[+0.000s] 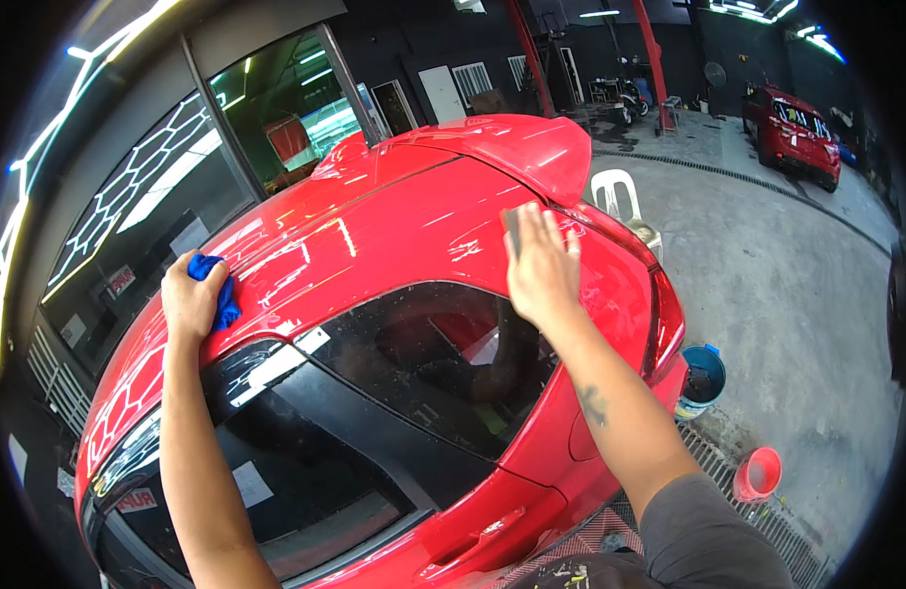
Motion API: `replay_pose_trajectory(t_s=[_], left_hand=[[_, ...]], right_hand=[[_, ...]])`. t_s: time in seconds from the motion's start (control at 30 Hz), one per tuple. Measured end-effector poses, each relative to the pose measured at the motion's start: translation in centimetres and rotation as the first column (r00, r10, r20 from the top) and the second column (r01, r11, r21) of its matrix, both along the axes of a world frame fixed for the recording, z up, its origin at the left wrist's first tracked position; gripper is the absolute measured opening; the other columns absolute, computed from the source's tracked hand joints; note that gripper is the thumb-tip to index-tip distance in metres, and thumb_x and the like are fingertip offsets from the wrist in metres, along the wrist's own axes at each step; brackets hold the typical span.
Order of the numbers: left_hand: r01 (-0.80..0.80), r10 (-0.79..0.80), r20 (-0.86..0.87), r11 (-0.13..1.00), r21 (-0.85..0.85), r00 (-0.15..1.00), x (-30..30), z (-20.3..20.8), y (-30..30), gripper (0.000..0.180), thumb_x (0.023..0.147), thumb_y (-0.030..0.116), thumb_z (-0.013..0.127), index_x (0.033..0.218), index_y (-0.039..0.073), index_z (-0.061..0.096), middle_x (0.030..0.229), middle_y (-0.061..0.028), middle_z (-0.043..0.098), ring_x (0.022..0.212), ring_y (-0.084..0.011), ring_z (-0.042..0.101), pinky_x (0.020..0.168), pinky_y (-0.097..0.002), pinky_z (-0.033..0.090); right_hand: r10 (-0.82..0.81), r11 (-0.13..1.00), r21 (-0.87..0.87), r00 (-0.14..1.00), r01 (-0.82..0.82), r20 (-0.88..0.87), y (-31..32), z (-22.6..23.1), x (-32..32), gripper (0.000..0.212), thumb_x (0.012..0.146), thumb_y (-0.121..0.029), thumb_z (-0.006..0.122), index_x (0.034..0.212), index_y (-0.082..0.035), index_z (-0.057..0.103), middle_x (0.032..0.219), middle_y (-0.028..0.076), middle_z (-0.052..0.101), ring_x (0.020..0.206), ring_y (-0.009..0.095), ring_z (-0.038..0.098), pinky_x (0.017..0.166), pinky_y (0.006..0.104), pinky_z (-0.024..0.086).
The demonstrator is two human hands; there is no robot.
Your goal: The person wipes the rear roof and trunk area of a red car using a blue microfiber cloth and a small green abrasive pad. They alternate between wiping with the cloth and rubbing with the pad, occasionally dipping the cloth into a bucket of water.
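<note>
Pad [513, 236] under the right hand [545, 257] points lengthwise toward the view's top.

The car [399, 231] beneath my hands is glossy red, streaked with reflections. At nine o'clock in my view, a crumpled blue cloth [223, 299] bunches under my left hand [190, 302]; between one and two, a thin gray pad [512, 234] pokes out beside my right hand [544, 263].

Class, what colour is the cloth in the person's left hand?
The cloth is deep blue, shown best in the head view.
</note>
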State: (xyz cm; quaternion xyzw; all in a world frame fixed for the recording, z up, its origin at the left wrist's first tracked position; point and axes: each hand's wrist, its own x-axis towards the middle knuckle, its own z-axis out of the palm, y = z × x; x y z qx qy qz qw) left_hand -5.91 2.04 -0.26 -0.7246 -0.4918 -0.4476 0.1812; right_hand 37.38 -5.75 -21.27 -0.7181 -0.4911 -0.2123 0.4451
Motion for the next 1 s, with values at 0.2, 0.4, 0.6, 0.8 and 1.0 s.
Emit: replay_pose_trajectory(t_s=[0.2, 0.4, 0.6, 0.8, 1.0], left_hand=[[-0.018, 0.018, 0.009, 1.000, -0.015, 1.000, -0.4, 0.3, -0.4, 0.043, 0.085, 0.037, 0.078, 0.098, -0.004, 0.076, 0.079, -0.0223, 0.073, 0.074, -0.0333, 0.074, 0.076, -0.0447, 0.057], [-0.010, 0.011, 0.011, 1.000, -0.022, 1.000, -0.2, 0.2, -0.2, 0.042, 0.085, 0.037, 0.077, 0.096, -0.004, 0.076, 0.080, -0.0215, 0.074, 0.075, -0.0335, 0.074, 0.077, -0.0451, 0.057], [-0.004, 0.004, -0.006, 1.000, -0.022, 1.000, -0.2, 0.1, 0.1, 0.042, 0.085, 0.037, 0.077, 0.097, -0.004, 0.076, 0.081, -0.0215, 0.074, 0.075, -0.0318, 0.074, 0.077, -0.0445, 0.057], [0.010, -0.009, -0.002, 0.999, 0.039, 1.000, 0.1, -0.3, 0.5, 0.043, 0.085, 0.037, 0.078, 0.095, -0.005, 0.075, 0.077, -0.0219, 0.072, 0.072, -0.0321, 0.072, 0.075, -0.0440, 0.056], [-0.003, 0.003, 0.005, 0.999, -0.032, 1.000, -0.5, 0.2, -0.2, 0.044, 0.085, 0.037, 0.079, 0.093, -0.005, 0.074, 0.077, -0.0212, 0.071, 0.071, -0.0289, 0.071, 0.074, -0.0435, 0.056]], right_hand=[[0.069, 0.997, -0.019, 0.997, -0.068, 0.039, -1.5, 0.4, -3.2, 0.061, 0.109, -0.027, 0.058, 0.163, 0.000, 0.047, 0.172, 0.022, 0.047, 0.161, 0.038, 0.041, 0.126, 0.0641, 0.033], [0.049, 0.999, -0.006, 0.997, -0.050, -0.057, -0.3, 0.9, -1.4, 0.059, 0.115, -0.038, 0.051, 0.161, 0.000, 0.050, 0.168, 0.021, 0.051, 0.159, 0.037, 0.045, 0.120, 0.0640, 0.038], [0.017, 1.000, -0.003, 0.987, -0.017, -0.157, 0.0, 1.6, 0.7, 0.059, 0.117, -0.039, 0.046, 0.161, 0.000, 0.051, 0.166, 0.019, 0.054, 0.158, 0.038, 0.046, 0.122, 0.0627, 0.038], [-0.042, 0.999, -0.022, 0.984, 0.038, -0.174, 0.1, 1.3, 2.3, 0.056, 0.117, -0.038, 0.045, 0.159, -0.001, 0.052, 0.166, 0.018, 0.054, 0.156, 0.038, 0.047, 0.122, 0.0640, 0.038], [0.193, 0.981, -0.015, 0.954, -0.195, 0.229, -2.9, -1.1, -4.2, 0.059, 0.111, -0.028, 0.054, 0.163, -0.001, 0.046, 0.172, 0.023, 0.044, 0.162, 0.040, 0.040, 0.128, 0.0613, 0.031]])
